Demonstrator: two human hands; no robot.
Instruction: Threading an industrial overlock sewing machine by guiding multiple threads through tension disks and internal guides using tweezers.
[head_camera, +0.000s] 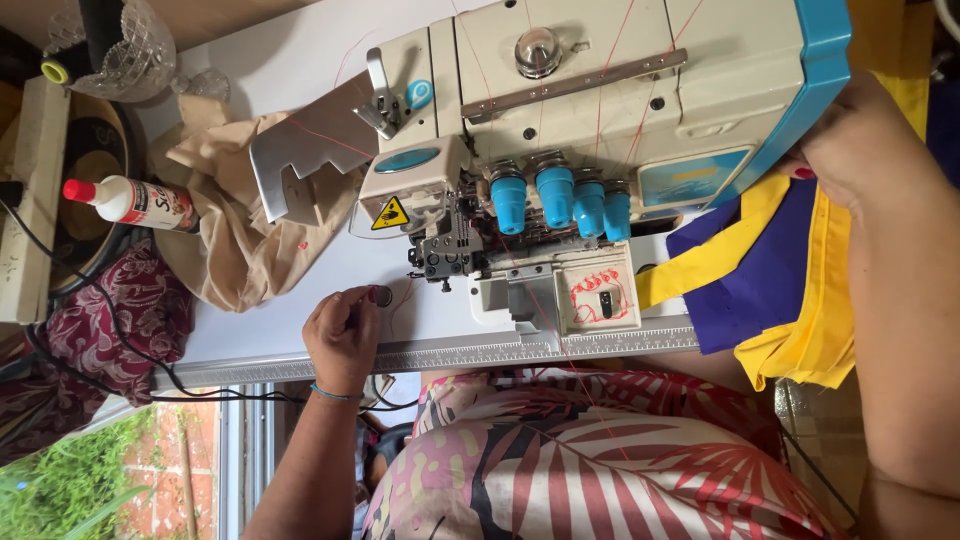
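1. Head view shows your two hands at a cream and blue overlock sewing machine (600, 130) standing on a white surface (300, 60).
2. Your left hand (343, 335) is curled nearly shut just beside the machine's needle end, its fingertips pinching a small dark round object (381, 295) that rests on the surface.
3. Your right hand (850, 140) lies against the machine's blue end; how far its fingers are spread cannot be told, since the machine hides them.
4. Purple and yellow fabric (770, 280) lies beside the machine's blue end, under your right forearm.
5. Beige cloth (230, 240) is bunched near the machine's needle end, with a red-capped white bottle (135, 202) beyond it.
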